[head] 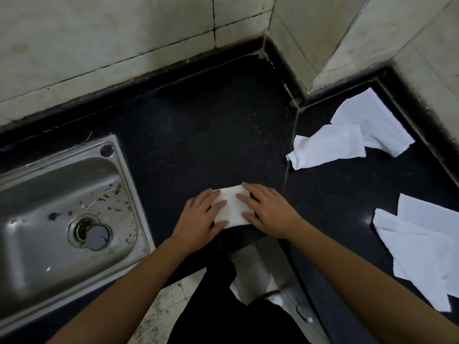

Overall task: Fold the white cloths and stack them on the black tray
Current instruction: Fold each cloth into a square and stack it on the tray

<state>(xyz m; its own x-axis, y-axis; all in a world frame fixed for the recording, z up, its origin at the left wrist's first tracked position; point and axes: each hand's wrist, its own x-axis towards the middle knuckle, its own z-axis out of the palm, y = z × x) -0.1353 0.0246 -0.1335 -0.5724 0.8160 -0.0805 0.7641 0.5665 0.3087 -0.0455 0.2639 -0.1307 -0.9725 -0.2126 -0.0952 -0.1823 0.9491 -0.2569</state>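
Hands both down flat on one folded white cloth (232,207), which lies at the near edge of the black counter (198,120), straight in front of you. Your left hand (198,217) covers its left side, fingers straight and slightly spread, pressing. Your right hand (269,211) does the same on the right side, fingertips pointing inward. Neither hand curls round the fabric. Steel sink (37,199) is set into the counter to your left, with a drain plug (96,237) in its basin. Two crumpled white cloths (347,137) lie well apart from the folded one, far right near the tiled wall (124,45). More white cloths (422,244), loosely overlapped, lie at the right edge, nearer you.
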